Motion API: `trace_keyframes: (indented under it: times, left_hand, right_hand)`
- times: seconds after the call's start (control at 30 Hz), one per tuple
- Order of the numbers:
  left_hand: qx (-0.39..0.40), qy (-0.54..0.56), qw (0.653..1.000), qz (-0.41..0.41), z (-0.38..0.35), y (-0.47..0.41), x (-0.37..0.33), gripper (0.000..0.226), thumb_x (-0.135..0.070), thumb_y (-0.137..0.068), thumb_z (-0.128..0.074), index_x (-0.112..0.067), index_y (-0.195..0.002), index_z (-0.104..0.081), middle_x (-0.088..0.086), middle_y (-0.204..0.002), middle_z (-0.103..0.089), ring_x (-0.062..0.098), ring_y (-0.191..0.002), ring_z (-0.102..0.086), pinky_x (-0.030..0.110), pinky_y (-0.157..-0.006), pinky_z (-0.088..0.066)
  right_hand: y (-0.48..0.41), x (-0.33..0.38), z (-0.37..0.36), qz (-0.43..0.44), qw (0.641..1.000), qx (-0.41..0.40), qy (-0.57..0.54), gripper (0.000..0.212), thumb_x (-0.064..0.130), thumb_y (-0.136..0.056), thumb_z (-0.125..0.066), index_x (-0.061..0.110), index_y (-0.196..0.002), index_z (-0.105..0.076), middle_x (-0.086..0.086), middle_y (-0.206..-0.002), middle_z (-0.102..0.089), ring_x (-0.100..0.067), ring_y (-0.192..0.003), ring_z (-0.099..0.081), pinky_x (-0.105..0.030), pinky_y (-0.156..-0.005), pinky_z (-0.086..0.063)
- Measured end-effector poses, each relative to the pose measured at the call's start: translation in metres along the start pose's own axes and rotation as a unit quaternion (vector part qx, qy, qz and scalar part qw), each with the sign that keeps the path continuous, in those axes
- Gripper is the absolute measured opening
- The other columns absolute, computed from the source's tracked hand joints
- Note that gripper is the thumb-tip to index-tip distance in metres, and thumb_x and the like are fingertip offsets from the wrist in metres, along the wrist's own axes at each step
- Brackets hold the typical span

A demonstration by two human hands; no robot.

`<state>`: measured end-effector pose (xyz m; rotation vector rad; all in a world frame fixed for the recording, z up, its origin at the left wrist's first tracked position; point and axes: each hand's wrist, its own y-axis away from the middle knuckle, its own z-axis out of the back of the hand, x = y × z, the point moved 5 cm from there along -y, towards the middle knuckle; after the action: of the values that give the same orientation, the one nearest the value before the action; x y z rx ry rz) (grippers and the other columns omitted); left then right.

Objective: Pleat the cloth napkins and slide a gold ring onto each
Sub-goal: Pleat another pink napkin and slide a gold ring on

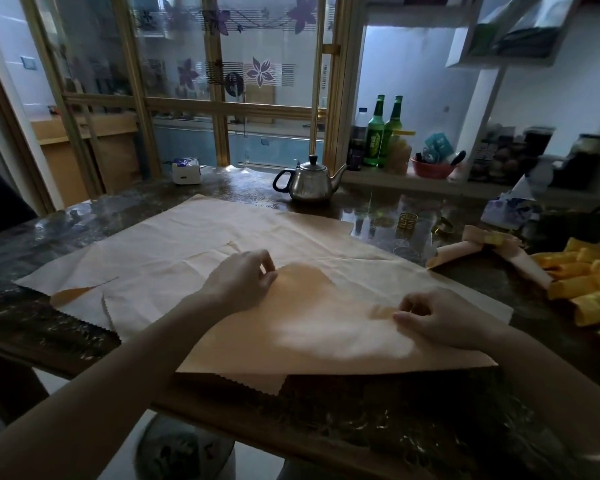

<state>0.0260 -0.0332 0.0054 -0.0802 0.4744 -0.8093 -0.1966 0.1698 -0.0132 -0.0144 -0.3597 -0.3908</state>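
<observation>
the left hand [243, 280] and right hand [442, 317] each pinch a raised fold of the peach napkin [222, 233], fingers curled tight on the cloth. the napkin lies spread on a dark glossy table [84, 220], a gold ring [406, 221] just past its far right corner, yellow napkins [582, 285] further right. a steel teapot [312, 183] stands at the far edge before a flower-printed glass door [257, 74], with green bottles [374, 133] alongside.
</observation>
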Motion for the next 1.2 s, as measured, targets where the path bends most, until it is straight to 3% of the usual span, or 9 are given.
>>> trace_keyframes:
  times: [0.1,0.23,0.43,0.53,0.63,0.9,0.97,1.1,1.2]
  left_hand:
    - [-0.036,-0.020,0.999,0.009,-0.005,-0.031,0.006,0.009,-0.034,-0.091,-0.061,-0.027,-0.096,-0.065,-0.002,-0.099,-0.070,0.022,-0.097,-0.062,0.032,-0.077,-0.049]
    - [-0.069,-0.038,0.996,0.033,-0.020,-0.067,0.019,0.009,-0.034,-0.090,-0.062,-0.028,-0.094,-0.067,-0.004,-0.101,-0.072,0.022,-0.099,-0.063,0.032,-0.080,-0.049]
    - [-0.058,-0.060,0.995,0.048,-0.052,-0.142,0.044,0.016,-0.038,-0.088,-0.063,-0.029,-0.097,-0.071,-0.005,-0.107,-0.071,0.020,-0.105,-0.061,0.031,-0.086,-0.047]
    - [-0.056,-0.076,0.994,0.052,-0.065,-0.183,0.055,0.019,-0.038,-0.089,-0.063,-0.027,-0.101,-0.072,-0.002,-0.112,-0.069,0.022,-0.111,-0.055,0.030,-0.092,-0.042]
    - [-0.064,-0.078,0.993,0.060,-0.074,-0.213,0.065,0.020,-0.037,-0.088,-0.063,-0.026,-0.101,-0.073,0.000,-0.109,-0.070,0.022,-0.111,-0.054,0.031,-0.092,-0.043]
    - [-0.061,-0.026,0.996,0.053,-0.092,-0.252,0.078,0.016,-0.040,-0.082,-0.066,-0.026,-0.088,-0.071,-0.001,-0.094,-0.064,0.022,-0.100,-0.056,0.032,-0.083,-0.044]
    - [-0.048,-0.024,0.997,0.058,-0.094,-0.257,0.080,0.015,-0.040,-0.081,-0.066,-0.027,-0.088,-0.070,-0.001,-0.096,-0.064,0.022,-0.099,-0.057,0.032,-0.082,-0.044]
    - [-0.024,-0.004,0.997,0.071,-0.095,-0.262,0.084,0.009,-0.037,-0.079,-0.069,-0.029,-0.083,-0.068,0.001,-0.102,-0.067,0.022,-0.098,-0.061,0.033,-0.086,-0.048]
    - [-0.007,0.010,0.997,0.081,-0.094,-0.262,0.087,0.011,-0.039,-0.078,-0.071,-0.032,-0.082,-0.065,0.001,-0.107,-0.067,0.021,-0.102,-0.059,0.032,-0.087,-0.047]
  right_hand:
    - [-0.020,-0.008,0.009,-0.026,0.997,-0.068,-0.025,0.012,0.043,-0.090,-0.062,0.033,-0.083,-0.066,0.012,-0.086,-0.062,-0.002,-0.081,-0.057,-0.021,-0.066,-0.043]
    - [-0.054,-0.011,0.010,-0.064,0.992,-0.103,-0.041,0.010,0.041,-0.090,-0.063,0.032,-0.086,-0.065,0.013,-0.086,-0.063,-0.008,-0.086,-0.061,-0.033,-0.080,-0.053]
    - [-0.138,-0.026,0.007,-0.110,0.986,-0.124,0.011,0.021,0.044,-0.087,-0.066,0.024,-0.086,-0.072,0.000,-0.102,-0.058,-0.018,-0.098,-0.054,-0.030,-0.081,-0.044]
    - [-0.173,-0.031,0.008,-0.127,0.982,-0.139,0.006,0.021,0.044,-0.086,-0.066,0.025,-0.081,-0.070,0.001,-0.104,-0.054,-0.017,-0.102,-0.048,-0.035,-0.089,-0.046]
    - [-0.199,-0.035,0.008,-0.147,0.976,-0.160,-0.025,0.021,0.042,-0.085,-0.069,0.022,-0.081,-0.070,0.004,-0.101,-0.053,-0.015,-0.097,-0.049,-0.036,-0.088,-0.050]
    - [-0.231,-0.040,0.014,-0.192,0.976,-0.103,0.011,0.024,0.046,-0.075,-0.074,0.026,-0.069,-0.064,0.007,-0.093,-0.054,-0.013,-0.092,-0.055,-0.034,-0.081,-0.051]
    - [-0.235,-0.042,0.014,-0.200,0.976,-0.085,-0.009,0.024,0.045,-0.072,-0.077,0.027,-0.077,-0.062,0.008,-0.090,-0.058,-0.011,-0.086,-0.057,-0.031,-0.077,-0.052]
    - [-0.239,-0.049,0.015,-0.212,0.975,-0.045,-0.041,0.041,0.048,-0.069,-0.079,0.028,-0.094,-0.053,0.008,-0.097,-0.059,-0.012,-0.092,-0.058,-0.031,-0.081,-0.051]
    - [-0.239,-0.054,0.014,-0.209,0.976,-0.041,-0.038,0.027,0.053,-0.078,-0.071,0.030,-0.080,-0.057,0.009,-0.088,-0.064,-0.012,-0.088,-0.061,-0.031,-0.081,-0.052]
